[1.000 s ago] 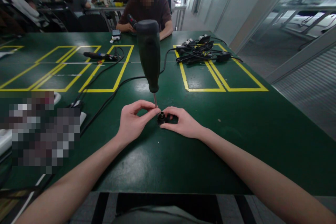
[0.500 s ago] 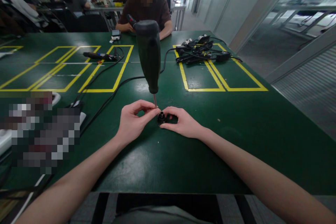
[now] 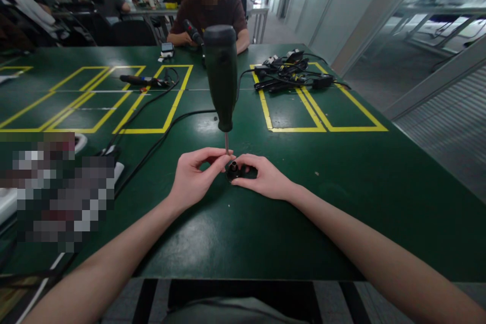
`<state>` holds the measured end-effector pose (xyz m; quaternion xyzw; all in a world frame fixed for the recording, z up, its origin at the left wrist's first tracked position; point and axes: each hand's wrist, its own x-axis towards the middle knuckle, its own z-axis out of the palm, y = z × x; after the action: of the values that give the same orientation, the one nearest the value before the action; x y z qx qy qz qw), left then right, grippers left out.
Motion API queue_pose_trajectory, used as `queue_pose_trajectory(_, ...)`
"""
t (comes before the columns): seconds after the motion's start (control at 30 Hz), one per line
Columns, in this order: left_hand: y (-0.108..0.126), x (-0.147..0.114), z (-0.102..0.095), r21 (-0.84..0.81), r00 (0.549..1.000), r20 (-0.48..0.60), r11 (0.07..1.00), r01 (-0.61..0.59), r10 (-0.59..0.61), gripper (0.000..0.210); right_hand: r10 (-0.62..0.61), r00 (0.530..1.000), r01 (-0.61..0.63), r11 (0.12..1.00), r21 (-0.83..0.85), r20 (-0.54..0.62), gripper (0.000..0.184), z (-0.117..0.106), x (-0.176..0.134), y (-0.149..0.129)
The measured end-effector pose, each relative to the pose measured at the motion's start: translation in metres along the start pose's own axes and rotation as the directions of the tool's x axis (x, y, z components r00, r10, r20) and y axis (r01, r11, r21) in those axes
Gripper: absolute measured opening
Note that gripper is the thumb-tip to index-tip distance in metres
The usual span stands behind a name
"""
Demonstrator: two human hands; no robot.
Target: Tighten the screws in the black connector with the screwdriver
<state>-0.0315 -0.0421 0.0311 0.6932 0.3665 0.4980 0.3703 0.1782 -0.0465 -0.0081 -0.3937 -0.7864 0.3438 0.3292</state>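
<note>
A screwdriver (image 3: 221, 73) with a thick dark handle stands tip down, nearly upright, in front of me. With thumb and fingers closed, my left hand (image 3: 193, 174) pinches its thin metal shaft low down, close to the tip. My right hand (image 3: 266, 177) is curled, its thumb and fingers gripping a small round black part (image 3: 233, 172) on the table. That part has a short raised tube at its centre. The shaft's tip is hidden by my left fingers, so I cannot tell whether it touches the part.
A black cable (image 3: 163, 134) runs across the green table (image 3: 243, 243). Tangled cords and adapters (image 3: 294, 73) lie at the back right. Another dark tool (image 3: 144, 81) lies back left. Blurred-out items (image 3: 68, 192) sit at the left. A person (image 3: 212, 10) opposite holds a tool.
The screwdriver's handle has swung slightly to the right. Its shaft stands more upright now. Both my hands have stayed almost where they were.
</note>
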Motion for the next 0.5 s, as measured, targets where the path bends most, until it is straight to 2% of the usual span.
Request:
queue_pose_trajectory(0.2, -0.0016, 0.0007, 0.0015, -0.038, 1.000, -0.026, 0.999, 0.008, -0.009, 0.009, 0.000, 1.000, 0.000, 1.000, 0.010, -0.012, 0.022, 0.0011, 0.0000, 0.0003)
queue_pose_trajectory(0.5, 0.0010, 0.0017, -0.0011, -0.011, 0.999, 0.049, 1.000, -0.011, 0.011, 0.020, -0.010, 1.000, 0.009, 1.000, -0.010, -0.014, 0.022, 0.0010, -0.0002, 0.0025)
